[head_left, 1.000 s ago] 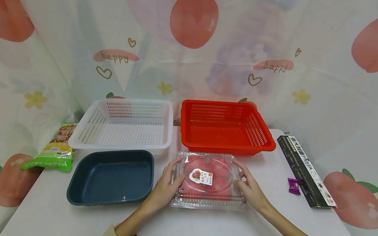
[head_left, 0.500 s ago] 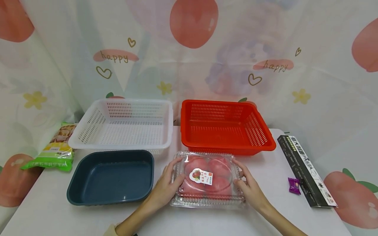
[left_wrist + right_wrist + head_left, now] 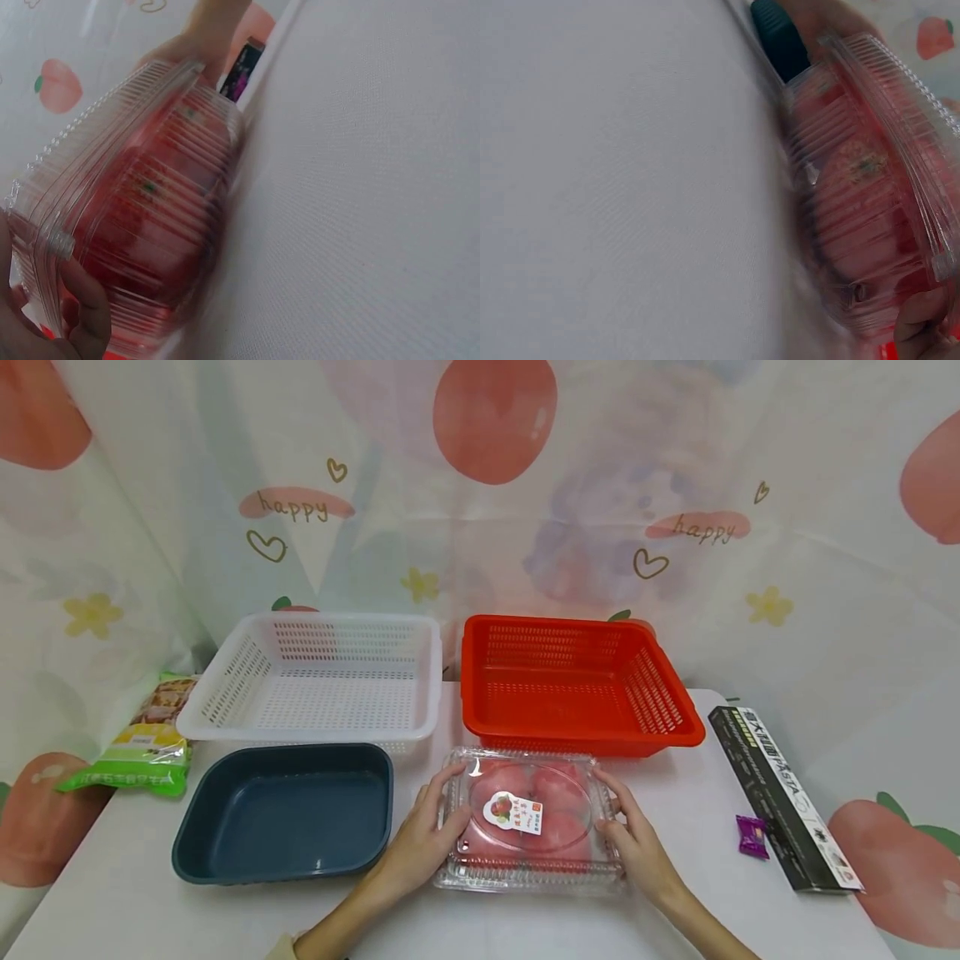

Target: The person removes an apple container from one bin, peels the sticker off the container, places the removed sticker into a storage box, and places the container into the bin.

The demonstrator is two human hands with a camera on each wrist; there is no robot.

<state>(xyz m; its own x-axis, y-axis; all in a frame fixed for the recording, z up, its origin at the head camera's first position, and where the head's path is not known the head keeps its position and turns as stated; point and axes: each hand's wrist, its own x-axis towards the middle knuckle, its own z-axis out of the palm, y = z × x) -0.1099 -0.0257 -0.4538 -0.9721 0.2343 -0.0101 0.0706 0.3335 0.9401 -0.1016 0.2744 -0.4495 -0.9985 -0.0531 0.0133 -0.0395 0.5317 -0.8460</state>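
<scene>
Gripping the clear clamshell box of tomatoes at both short sides, the left hand and right hand keep it level on the desk, just before the red basket.

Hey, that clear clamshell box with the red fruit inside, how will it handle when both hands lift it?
The clear clamshell box looks thin and ribbed, so it probably flexes if squeezed. The left hand and right hand grip opposite sides, which likely keeps it level. Its smooth plastic may be slippery.
</scene>
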